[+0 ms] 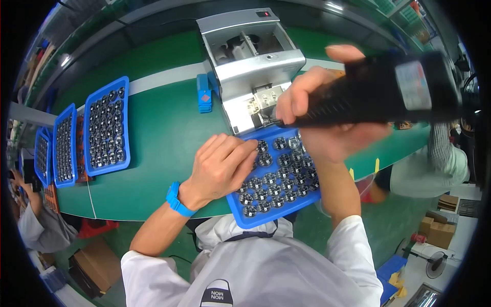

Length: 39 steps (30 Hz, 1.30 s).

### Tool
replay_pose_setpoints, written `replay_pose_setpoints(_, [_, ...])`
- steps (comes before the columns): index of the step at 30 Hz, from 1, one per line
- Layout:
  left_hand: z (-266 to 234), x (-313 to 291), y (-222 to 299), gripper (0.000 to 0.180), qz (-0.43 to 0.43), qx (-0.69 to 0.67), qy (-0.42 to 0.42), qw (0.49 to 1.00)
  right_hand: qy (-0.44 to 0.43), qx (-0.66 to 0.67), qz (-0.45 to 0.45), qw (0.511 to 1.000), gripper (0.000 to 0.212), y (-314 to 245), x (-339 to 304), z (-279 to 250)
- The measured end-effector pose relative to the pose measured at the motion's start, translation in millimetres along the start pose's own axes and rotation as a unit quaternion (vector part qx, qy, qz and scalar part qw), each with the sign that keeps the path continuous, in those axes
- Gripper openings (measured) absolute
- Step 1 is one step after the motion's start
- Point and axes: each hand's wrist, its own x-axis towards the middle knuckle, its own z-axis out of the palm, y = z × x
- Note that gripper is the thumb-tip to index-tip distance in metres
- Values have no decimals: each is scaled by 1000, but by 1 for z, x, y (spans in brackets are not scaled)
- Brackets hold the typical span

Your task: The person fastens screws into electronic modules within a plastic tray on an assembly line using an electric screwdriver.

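My right hand (327, 128) is raised above the far right of the tray, fingers wrapped round a black electric screwdriver (337, 100). The tool slants, its slim end near the front of a silver screw feeder (261, 66). My left hand (222, 161) lies over the left edge of a blue tray (245, 221), fingers bent down and drawn together among the round parts. Whatever they grip is hidden under them. Round clear-and-black parts (276, 190) stand in rows in this tray. A blue band (178, 200) circles my left wrist.
More blue trays of round parts (107, 128) stand left on the green table (163, 138). A blue tool-like object (203, 93) lies beside the feeder. Other people sit at the left and right (429, 166). A cardboard box (96, 263) is on the floor.
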Motion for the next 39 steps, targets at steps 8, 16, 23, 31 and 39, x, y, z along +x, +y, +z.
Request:
replay_pose_setpoints(8, [2,1,1,19,-5,7,0,1000,28,83,-73,993,106,0,1,-2])
replay_pose_setpoints(16, [0,0,2,19,-7,15,-9,1000,18,-24,70,997,107,-13,4,8])
replay_pose_setpoints(23, [0,0,2,21,-4,7,-21,1000,45,-129,58,989,106,-11,9,17])
replay_pose_setpoints(31, [-27,-5,7,24,-16,6,-138,990,15,31,146,989,114,-26,-24,4])
replay_pose_setpoints(39, [-23,-8,16,40,-5,32,-214,976,-23,84,137,987,102,-11,-54,-10])
